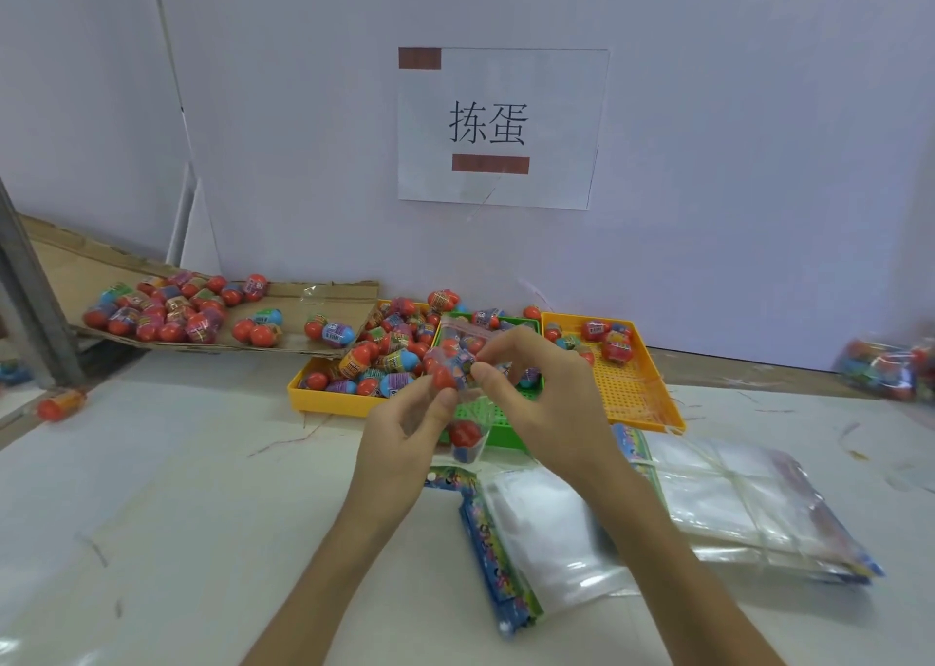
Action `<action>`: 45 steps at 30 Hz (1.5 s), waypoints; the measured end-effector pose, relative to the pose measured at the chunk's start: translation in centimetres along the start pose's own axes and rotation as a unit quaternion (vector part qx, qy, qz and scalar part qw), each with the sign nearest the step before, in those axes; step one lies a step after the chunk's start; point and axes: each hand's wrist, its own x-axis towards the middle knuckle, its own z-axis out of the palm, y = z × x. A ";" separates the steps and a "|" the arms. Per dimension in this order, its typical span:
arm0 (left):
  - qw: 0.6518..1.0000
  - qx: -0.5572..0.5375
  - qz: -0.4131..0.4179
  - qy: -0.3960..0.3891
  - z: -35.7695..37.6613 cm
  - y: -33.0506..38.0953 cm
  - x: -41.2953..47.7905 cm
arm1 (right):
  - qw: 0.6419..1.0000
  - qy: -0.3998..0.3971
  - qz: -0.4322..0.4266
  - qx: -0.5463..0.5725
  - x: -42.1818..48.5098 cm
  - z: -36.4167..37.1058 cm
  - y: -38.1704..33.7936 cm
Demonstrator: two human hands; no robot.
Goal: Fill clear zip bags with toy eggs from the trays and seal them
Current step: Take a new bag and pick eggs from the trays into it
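Fingers (pixel 441 403) on one bag (pixel 475 407), maybe three eggs (pixel 444 376); three trays (pixel 324 402) (pixel 498 435) (pixel 642 402).

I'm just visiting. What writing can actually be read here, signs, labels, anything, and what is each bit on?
"拣蛋": large black characters on the white paper sheet taped to the wall.
Wrappers on the toy eggs: printed, but too small and blurred to read.
Coloured header strips on the stacked empty bags: patterned print, not readable.
The clear bag being filled: no lettering that I can make out.
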 end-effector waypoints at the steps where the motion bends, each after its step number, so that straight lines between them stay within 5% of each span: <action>1: 1.000 -0.001 -0.005 -0.003 0.1 0.0 0.0 | 1.000 -0.001 -0.002 0.001 0.0 -0.1 0.0; 14: 0.999 -0.008 -0.040 -0.017 -0.2 -0.7 0.2 | 0.999 -0.012 -0.008 0.030 0.1 -0.4 0.2; 24: 0.997 -0.037 -0.063 -0.026 -0.1 0.7 -0.1 | 0.990 -0.131 -0.001 0.058 0.1 -0.5 0.6; 32: 0.994 -0.055 -0.094 -0.031 -0.2 0.6 0.0 | 0.988 -0.142 -0.053 -0.044 0.0 -0.6 1.0; 45: 0.994 -0.052 -0.100 -0.012 -0.3 1.0 -0.1 | 0.983 -0.178 -0.018 -0.042 -0.2 -0.2 1.0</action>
